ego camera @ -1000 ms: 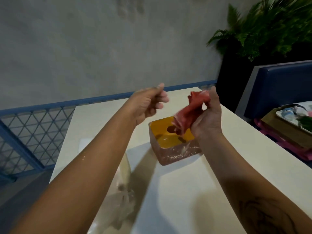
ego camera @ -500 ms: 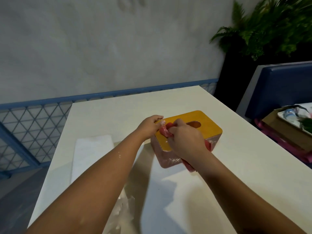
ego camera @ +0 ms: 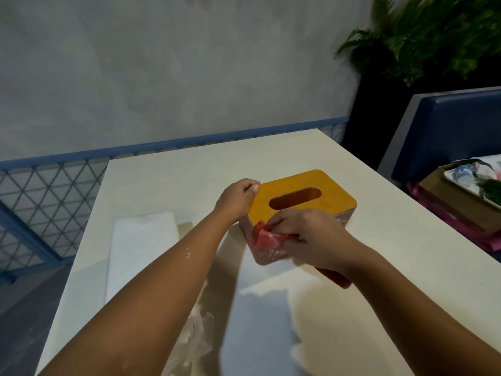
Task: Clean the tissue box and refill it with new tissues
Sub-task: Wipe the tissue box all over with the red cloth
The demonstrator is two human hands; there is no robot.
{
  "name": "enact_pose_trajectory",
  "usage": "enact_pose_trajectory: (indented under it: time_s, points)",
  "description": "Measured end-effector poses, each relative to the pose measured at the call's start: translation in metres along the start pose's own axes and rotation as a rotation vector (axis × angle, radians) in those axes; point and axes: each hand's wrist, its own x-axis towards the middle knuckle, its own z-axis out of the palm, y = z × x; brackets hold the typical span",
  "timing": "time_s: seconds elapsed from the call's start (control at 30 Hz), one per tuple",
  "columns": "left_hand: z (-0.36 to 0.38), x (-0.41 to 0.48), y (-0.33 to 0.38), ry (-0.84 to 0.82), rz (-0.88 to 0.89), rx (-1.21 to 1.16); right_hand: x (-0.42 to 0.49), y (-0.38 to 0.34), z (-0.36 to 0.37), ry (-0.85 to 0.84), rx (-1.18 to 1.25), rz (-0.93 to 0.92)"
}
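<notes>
The tissue box (ego camera: pixel 333 191) has a yellow-orange wooden lid with an oval slot and a pinkish body, and it stands in the middle of the cream table (ego camera: pixel 173 169). My left hand (ego camera: pixel 237 199) grips the lid's left corner. My right hand (ego camera: pixel 311 234) holds a red cloth (ego camera: pixel 267 238) and presses it against the near edge and side of the box. More red cloth pokes out under my right wrist. A stack of white tissues (ego camera: pixel 141 240) lies on the table to the left of the box.
Crumpled clear plastic wrap (ego camera: pixel 198 337) lies under my left forearm. A blue mesh railing (ego camera: pixel 40 196) runs along the left and far side. At the right stand a blue bench (ego camera: pixel 447 131), a tray of items (ego camera: pixel 477 183) and a plant (ego camera: pixel 433 33).
My right hand brought the red cloth down from the air onto the box. My left hand took hold of the lid's corner. The cloth has slid from the lid's top to its near edge.
</notes>
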Motion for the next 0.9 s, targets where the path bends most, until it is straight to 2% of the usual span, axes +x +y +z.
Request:
enact_pose_trajectory:
  time_s: [0.1,0.17,0.23,0.3,0.43,0.6,0.73,0.9]
  points:
    - [-0.001,-0.003,0.002,0.129,0.077,0.215,-0.007,0.004,-0.012,0.024,0.331,0.217]
    - [-0.002,-0.005,0.007,0.117,0.182,0.256,-0.007,0.013,-0.019,0.152,0.496,0.430]
    - [0.000,-0.006,0.011,0.055,0.239,0.242,-0.002,0.020,-0.021,0.261,0.303,0.517]
    - [0.003,-0.007,0.012,0.018,0.280,0.253,0.003,0.014,-0.015,0.247,0.040,0.478]
    - [0.007,-0.006,0.013,-0.001,0.352,0.249,0.005,-0.010,0.015,0.248,-0.140,0.258]
    - [0.006,-0.005,0.013,-0.083,0.375,0.328,-0.002,-0.006,0.022,0.203,-0.118,0.139]
    - [0.008,-0.007,0.014,-0.024,0.371,0.330,-0.014,-0.004,0.014,0.147,-0.090,0.111]
    - [0.011,-0.008,0.014,0.030,0.384,0.309,-0.013,-0.009,0.014,0.194,-0.106,0.141]
